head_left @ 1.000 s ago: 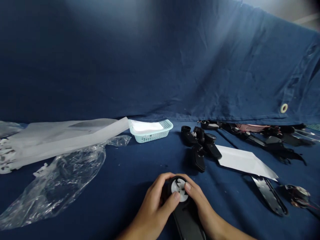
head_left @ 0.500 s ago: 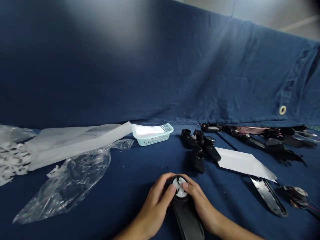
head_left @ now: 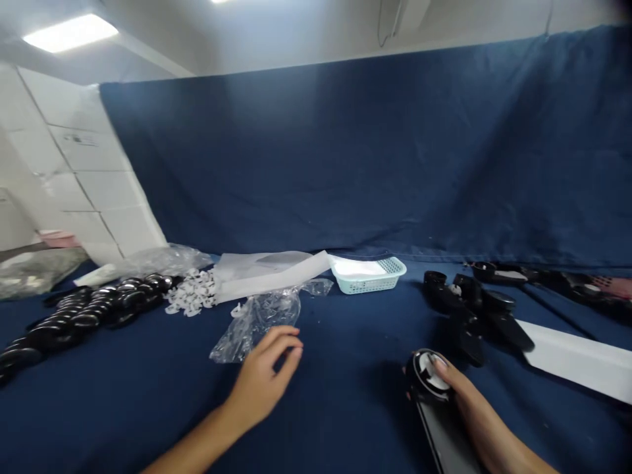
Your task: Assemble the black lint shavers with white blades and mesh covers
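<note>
My right hand (head_left: pixel 461 395) grips a black device (head_left: pixel 447 431) with a round head and a long flat handle, the thumb lying on the white part (head_left: pixel 430 372) inside its round head. Off to the left, my left hand (head_left: pixel 264 375) hovers over the blue cloth with fingers curved and apart, holding nothing. Just beyond it lies a crumpled clear plastic bag (head_left: pixel 264 319). A pile of small white pieces (head_left: pixel 193 291) sits farther left, beside rows of shiny black round parts (head_left: pixel 93 309).
A light-blue basket (head_left: pixel 370 283) with white content stands near the cloth wall. Translucent sheeting (head_left: pixel 266 273) lies left of it. Several black assemblies (head_left: pixel 461 303) and a white sheet (head_left: pixel 577 352) are at the right. White boxes (head_left: pixel 93 164) are stacked at the back left.
My left hand has let go of the black device and moved left. The device remains in my right hand. The view has swung left and up, showing the black round parts and boxes.
</note>
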Tool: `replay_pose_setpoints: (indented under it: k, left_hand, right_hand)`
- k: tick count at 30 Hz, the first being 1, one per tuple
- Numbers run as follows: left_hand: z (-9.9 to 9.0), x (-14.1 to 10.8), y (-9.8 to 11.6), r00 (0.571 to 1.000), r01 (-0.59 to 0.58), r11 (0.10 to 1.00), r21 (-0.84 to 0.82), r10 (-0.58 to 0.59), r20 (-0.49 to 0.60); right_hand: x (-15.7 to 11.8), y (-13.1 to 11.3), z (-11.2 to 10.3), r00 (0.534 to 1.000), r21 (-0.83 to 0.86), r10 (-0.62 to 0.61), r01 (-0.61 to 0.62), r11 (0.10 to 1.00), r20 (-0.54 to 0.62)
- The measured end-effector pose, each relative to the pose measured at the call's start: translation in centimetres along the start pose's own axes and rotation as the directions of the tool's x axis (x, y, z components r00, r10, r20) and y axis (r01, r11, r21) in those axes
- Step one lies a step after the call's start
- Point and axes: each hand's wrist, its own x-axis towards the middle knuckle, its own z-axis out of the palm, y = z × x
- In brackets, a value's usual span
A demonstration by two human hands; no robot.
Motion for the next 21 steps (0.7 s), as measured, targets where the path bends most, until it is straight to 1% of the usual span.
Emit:
replay_pose_setpoints:
  k: [2, 4, 6, 8, 11, 14, 18, 21]
  left_hand:
    - [-3.7, -1.3, -3.2, 0.997, 0.031, 0.992, 0.122, -0.022, -0.075]
    - [-6.9, -2.5, -6.2, 0.987, 0.095, 0.969, 0.227, -0.062, -0.149]
    - [-9.4, -3.6, -8.5, 0.973, 0.171, 0.933, 0.316, -0.109, -0.204]
    - [-11.4, -4.3, -10.2, 0.961, 0.234, 0.889, 0.393, -0.151, -0.230]
    - [-13.0, -4.6, -12.0, 0.957, 0.280, 0.822, 0.496, -0.196, -0.214]
    - [-13.6, -4.2, -12.8, 0.960, 0.278, 0.753, 0.596, -0.216, -0.176]
    - [-14.4, -3.1, -13.3, 0.955, 0.291, 0.649, 0.702, -0.244, -0.171]
    - [-16.1, -1.6, -14.1, 0.930, 0.351, 0.558, 0.752, -0.302, -0.209]
  right_hand:
    - [0.0, -0.1, -0.2, 1.000, -0.034, -0.003, 0.003, 0.999, 0.003]
    - [0.0, -0.1, -0.3, 1.000, -0.048, 0.015, -0.016, 0.999, -0.004]
    - [0.1, 0.0, -0.4, 0.999, -0.065, 0.040, -0.041, 0.997, -0.013]
    - [0.4, 0.1, -0.6, 0.999, -0.071, 0.040, -0.040, 0.997, -0.001]
    - [0.8, 0.2, -0.7, 0.999, -0.062, 0.009, -0.007, 0.998, 0.035]
    - [1.2, 0.3, -0.8, 0.999, -0.060, -0.002, 0.004, 0.998, 0.043]
    - [1.9, 0.4, -1.1, 0.999, -0.085, 0.006, -0.001, 0.996, 0.053]
    - [1.9, 0.4, -1.3, 0.998, -0.097, 0.005, 0.001, 0.995, 0.059]
